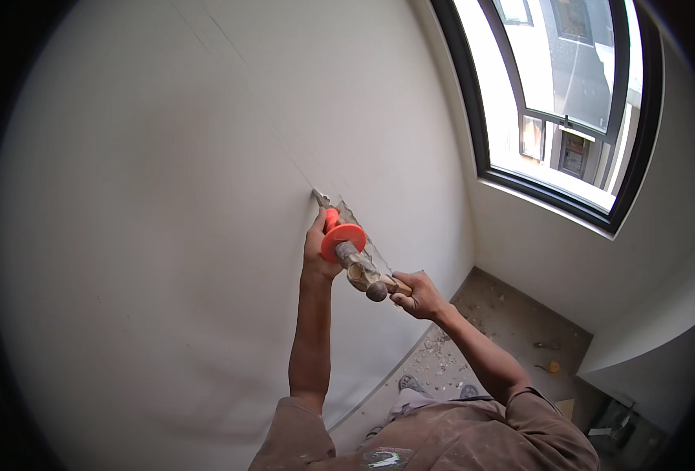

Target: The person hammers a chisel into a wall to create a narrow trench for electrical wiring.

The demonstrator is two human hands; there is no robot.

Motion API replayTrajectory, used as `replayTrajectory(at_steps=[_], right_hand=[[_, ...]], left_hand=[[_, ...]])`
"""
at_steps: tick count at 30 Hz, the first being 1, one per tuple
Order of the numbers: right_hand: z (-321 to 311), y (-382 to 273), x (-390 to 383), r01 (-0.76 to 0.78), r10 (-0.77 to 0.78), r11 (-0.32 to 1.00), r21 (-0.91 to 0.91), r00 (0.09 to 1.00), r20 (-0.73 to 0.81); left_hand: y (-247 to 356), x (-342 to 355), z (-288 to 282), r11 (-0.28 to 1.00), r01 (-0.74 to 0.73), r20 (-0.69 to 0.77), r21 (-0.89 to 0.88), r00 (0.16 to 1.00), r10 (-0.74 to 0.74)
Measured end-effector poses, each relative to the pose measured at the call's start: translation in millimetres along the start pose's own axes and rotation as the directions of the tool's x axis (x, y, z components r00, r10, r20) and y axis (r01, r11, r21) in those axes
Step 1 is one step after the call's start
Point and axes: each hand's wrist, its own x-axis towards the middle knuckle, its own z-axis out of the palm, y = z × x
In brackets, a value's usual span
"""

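My left hand (316, 253) is wrapped round the grip of a chisel (344, 238) that has a round orange-red hand guard. The chisel's tip is hidden behind the hand and guard, close to the wall (206, 196). A rough groove (373, 250) is cut in the white wall beside the chisel, running slantwise with a ragged edge. My right hand (420, 297) is closed on the wooden handle of a hammer (376, 291) with a rounded, dark metal head. The hammer head overlaps the chisel's butt end in view; I cannot tell whether they touch.
Thin slanted lines (226, 35) mark the wall above the groove. A dark-framed window (548, 202) is at the upper right. Rubble (440, 359) lies on the floor near my shoes (412, 384). Farther right are a small orange object (553, 366) and dark items (616, 420).
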Motion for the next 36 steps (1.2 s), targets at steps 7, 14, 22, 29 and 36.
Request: replayTrajectory(at_steps=[7,14,22,29,36], right_hand=[[10.9,-11.5,-48.7,-0.131,0.136,0.99,0.054,0.986,-0.097],[11.0,-14.7,-62.2,-0.19,0.2,0.976,0.104,0.976,-0.09],[7.6,-28.3,-65.8,-0.133,0.144,0.983,0.124,0.986,-0.085],[-1.3,-55.7,-47.6,0.491,-0.475,0.865,0.105,0.868,-0.147],[-1.9,-11.8,8.5,-0.027,0.029,0.987,-0.158,1.0,0.012]], left_hand=[[-7.3,4.0,-12.7,0.986,0.165,0.16,-0.021,0.974,-0.16],[-4.1,4.8,-16.6,0.982,0.116,0.002,-0.152,0.993,-0.117],[8.5,4.0,-9.4,0.988,0.072,0.007,-0.136,0.997,-0.072],[11.4,1.5,-9.5,0.978,0.098,0.099,-0.186,0.992,-0.08],[10.0,1.6,-3.7,0.998,-0.053,0.05,0.039,0.997,0.051]])
